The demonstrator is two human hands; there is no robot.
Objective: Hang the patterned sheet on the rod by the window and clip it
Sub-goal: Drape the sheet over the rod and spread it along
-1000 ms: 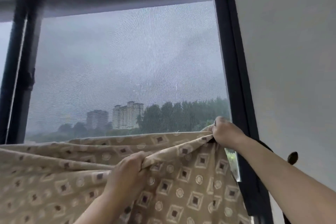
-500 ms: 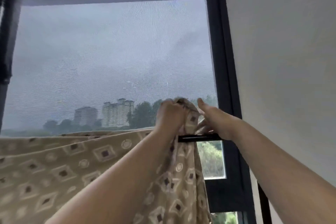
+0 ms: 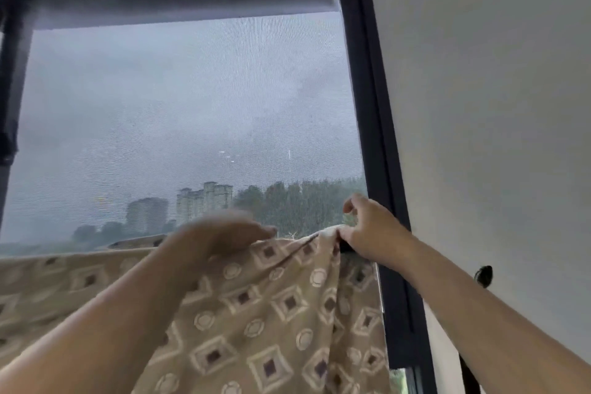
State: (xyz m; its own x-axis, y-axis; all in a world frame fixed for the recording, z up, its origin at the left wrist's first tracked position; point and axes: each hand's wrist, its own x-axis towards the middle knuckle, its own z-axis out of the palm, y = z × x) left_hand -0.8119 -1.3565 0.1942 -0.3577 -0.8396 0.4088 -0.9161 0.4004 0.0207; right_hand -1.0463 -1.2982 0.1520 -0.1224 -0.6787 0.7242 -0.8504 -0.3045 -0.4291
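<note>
Our right hand [image 3: 372,232] pinching the gathered top edge of the beige diamond-and-circle patterned fabric sheet [image 3: 271,313], beside the black window frame [image 3: 374,137], our blurred left hand [image 3: 224,232] straight-fingered on the sheet

Dim grey daylight enters through the window [image 3: 192,121], its mesh screen hazing the distant buildings and trees. The wall [image 3: 479,89] is lit softly and evenly. The left hand [image 3: 224,232] is smeared by motion blur; the right hand [image 3: 367,229] is sharper. The patterned sheet [image 3: 271,313] turns soft toward the lower left, and the dark window frame [image 3: 372,137] leans with wide-angle distortion.
</note>
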